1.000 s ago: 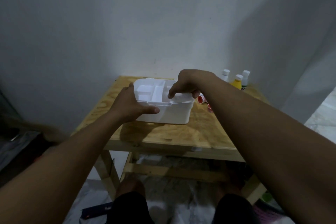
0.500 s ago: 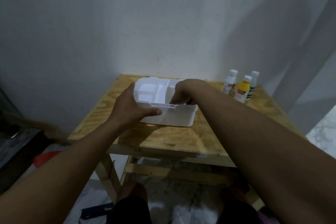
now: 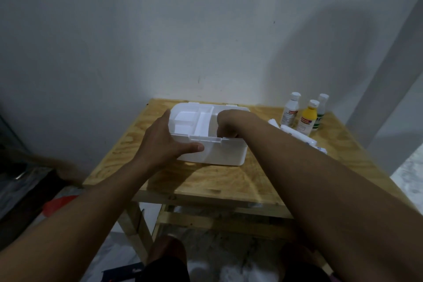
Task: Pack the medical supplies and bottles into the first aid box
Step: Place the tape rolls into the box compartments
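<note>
Head view. Since 1 s ago the right hand (image 3: 229,126) has dropped from the near rim of the white plastic first aid box (image 3: 219,153) down into its right compartment; the knuckles now sit below the rim line. The camera has also swung, so the bottles and rolls to the right of the box now show in full. The left hand (image 3: 169,144) has not shifted.

Left hand: clasping the box's left near corner, thumb flat along the front wall, fingers round the left side. It steadies the box on the pale plywood table (image 3: 206,181).

Right hand: curled, fingers pointed down inside the box. Whether it grips anything or has let something go, I cannot tell; the box wall hides the fingertips.

Box stands open, white divider tray (image 3: 194,119) in the left part, its cells bare.

Still outside, well to the right of the box: 3 upright bottles, namely a white-capped clear bottle with red label (image 3: 290,111), a yellow bottle (image 3: 307,119) and a green-tinted bottle (image 3: 320,110), plus white wrapped rolls (image 3: 297,136) lying near them.

Judgement: early stage. At most 1 item packed; 3 bottles and the rolls remain, lid not in view.
</note>
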Motion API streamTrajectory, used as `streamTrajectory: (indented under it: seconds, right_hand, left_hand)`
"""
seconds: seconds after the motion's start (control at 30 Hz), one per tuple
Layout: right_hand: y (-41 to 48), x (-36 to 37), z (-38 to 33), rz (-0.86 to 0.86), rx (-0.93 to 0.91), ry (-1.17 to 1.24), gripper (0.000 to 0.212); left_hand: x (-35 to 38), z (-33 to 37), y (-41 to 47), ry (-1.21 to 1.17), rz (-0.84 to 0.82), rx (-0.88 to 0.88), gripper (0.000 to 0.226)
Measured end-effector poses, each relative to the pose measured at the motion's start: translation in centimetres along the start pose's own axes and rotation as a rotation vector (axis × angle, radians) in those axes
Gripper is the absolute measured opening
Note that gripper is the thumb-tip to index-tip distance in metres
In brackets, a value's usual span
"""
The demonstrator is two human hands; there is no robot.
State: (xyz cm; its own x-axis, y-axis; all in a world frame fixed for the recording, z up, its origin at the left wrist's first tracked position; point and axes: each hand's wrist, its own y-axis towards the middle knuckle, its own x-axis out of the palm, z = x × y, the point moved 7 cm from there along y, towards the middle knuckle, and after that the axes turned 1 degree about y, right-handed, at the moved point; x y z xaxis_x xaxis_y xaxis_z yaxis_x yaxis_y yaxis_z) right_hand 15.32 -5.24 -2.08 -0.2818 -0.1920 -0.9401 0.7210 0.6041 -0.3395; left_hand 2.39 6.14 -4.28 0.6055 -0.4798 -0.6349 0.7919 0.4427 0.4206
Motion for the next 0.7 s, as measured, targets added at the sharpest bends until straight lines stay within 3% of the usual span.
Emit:
streamTrajectory:
  seconds: [0.33,0.7]
  right_hand:
    - [1.8,0.7,-1.1,0.045,-0.044,0.141,0.019]
    - [2.4,1.1,-1.0,-0.028,-0.039,0.179,0.019]
  left_hand:
    - [-0.1,0.1,0.1,0.021,0.024,0.004,0.092]
    - [-0.1,-0.1,0.3,-0.009,0.022,-0.005,0.094]
